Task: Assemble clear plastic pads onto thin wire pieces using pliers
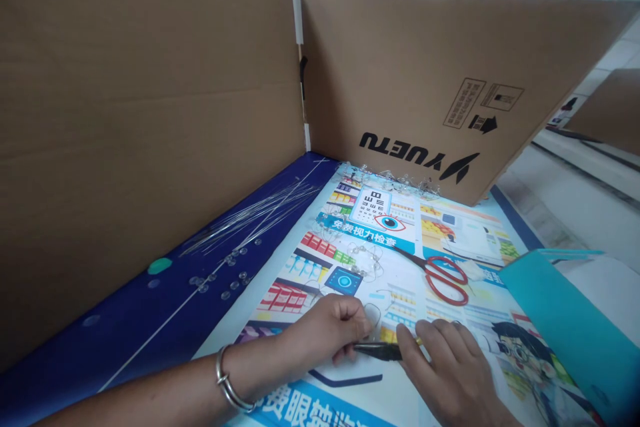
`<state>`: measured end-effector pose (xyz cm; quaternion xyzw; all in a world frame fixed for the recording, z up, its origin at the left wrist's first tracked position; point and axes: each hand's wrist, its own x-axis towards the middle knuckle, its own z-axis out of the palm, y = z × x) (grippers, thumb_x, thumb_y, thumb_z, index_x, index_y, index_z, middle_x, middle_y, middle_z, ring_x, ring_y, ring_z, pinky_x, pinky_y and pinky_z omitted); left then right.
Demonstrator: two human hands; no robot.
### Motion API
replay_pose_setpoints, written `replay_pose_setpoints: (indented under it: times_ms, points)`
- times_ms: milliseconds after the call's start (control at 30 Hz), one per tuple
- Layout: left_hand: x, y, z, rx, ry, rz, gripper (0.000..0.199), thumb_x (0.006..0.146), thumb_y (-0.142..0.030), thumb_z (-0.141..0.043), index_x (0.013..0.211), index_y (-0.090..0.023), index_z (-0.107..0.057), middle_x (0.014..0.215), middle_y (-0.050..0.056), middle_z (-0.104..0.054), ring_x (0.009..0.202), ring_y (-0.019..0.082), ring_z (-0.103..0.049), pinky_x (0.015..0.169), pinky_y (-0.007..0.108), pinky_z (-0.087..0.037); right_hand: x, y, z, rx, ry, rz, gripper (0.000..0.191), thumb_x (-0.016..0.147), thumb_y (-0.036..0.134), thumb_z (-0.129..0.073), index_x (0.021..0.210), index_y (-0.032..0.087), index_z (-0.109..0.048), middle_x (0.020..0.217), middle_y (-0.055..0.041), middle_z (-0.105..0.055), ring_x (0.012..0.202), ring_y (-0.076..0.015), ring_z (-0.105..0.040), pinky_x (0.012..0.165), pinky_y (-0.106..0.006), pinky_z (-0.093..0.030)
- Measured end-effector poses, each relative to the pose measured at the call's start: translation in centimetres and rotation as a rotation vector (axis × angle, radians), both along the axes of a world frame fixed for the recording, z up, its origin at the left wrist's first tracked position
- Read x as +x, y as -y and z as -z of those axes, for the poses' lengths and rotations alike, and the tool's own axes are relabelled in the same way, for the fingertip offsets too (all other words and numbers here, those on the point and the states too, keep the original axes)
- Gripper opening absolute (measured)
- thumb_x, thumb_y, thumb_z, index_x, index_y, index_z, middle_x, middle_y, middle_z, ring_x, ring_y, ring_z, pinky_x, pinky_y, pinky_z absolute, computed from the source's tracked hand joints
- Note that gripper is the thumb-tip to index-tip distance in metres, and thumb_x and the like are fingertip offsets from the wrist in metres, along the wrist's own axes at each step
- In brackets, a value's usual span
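Observation:
My left hand (340,327), with a silver bangle (223,380) on its wrist, is closed in a pinch on a thin looped strand (373,313). My right hand (445,357) is wrapped round dark-jawed pliers (379,350). The jaws point left and reach the fingertips of my left hand; whether they grip the strand is hidden. Red-handled scissors (447,280) lie beyond my right hand on a printed poster sheet (295,363). Farther off on the sheet is a small ring of clear beads and strands (365,260).
Cardboard panels (150,93) (390,73) stand at the left and the back. Clear straight strands (250,217), loose clear beads (233,257) and a green disc (160,265) lie on the blue surface (165,320). More beaded strands (400,180) line the back panel. At right stands a teal folder (565,320).

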<state>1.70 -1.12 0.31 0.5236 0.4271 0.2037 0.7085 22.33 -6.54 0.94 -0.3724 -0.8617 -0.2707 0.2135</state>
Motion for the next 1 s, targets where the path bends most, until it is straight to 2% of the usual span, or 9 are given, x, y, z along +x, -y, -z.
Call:
replay_pose_setpoints:
  times_ms: [300, 567, 767, 1000]
  points:
    - [0.03, 0.04, -0.06, -0.014, 0.001, 0.005, 0.028, 0.072, -0.04, -0.057, 0.061, -0.016, -0.049, 0.044, -0.005, -0.051, 0.032, 0.005, -0.037, 0.036, 0.017, -0.029, -0.01, 0.05, -0.51, 0.006, 0.018, -0.015, 0.022, 0.085, 0.012, -0.043, 0.096, 0.016, -0.062, 0.084, -0.0094, -0.062, 0.08, -0.0237, -0.05, 0.072, -0.039, -0.036]
    - [-0.1, 0.12, 0.49, 0.011, 0.003, 0.013, 0.028, 0.073, -0.04, -0.056, 0.062, -0.016, -0.049, 0.044, -0.005, -0.05, 0.032, 0.005, -0.037, 0.034, 0.016, -0.028, -0.1, 0.28, -0.64, -0.005, 0.022, -0.029, 0.022, 0.085, 0.011, -0.043, 0.097, 0.015, -0.061, 0.084, -0.0089, -0.063, 0.081, -0.0236, -0.05, 0.072, -0.039, -0.035]
    - [-0.17, 0.15, 0.67, 0.049, 0.008, 0.006, 0.029, 0.075, -0.041, -0.056, 0.062, -0.016, -0.05, 0.046, -0.005, -0.051, 0.033, 0.005, -0.039, 0.035, 0.016, -0.028, -0.07, 0.07, -0.48, -0.066, 0.023, -0.008, 0.021, 0.085, 0.012, -0.043, 0.097, 0.015, -0.06, 0.083, -0.0083, -0.061, 0.078, -0.0217, -0.047, 0.068, -0.037, -0.033]
    - [-0.17, 0.18, 0.55, 0.098, 0.016, -0.026, 0.03, 0.076, -0.042, -0.056, 0.064, -0.016, -0.048, 0.048, -0.005, -0.05, 0.036, 0.005, -0.04, 0.037, 0.017, -0.028, 0.16, -0.01, 0.36, -0.166, 0.04, 0.066, 0.016, 0.082, 0.016, -0.047, 0.094, 0.017, -0.058, 0.072, -0.004, -0.053, 0.068, -0.0186, -0.041, 0.06, -0.034, -0.027]
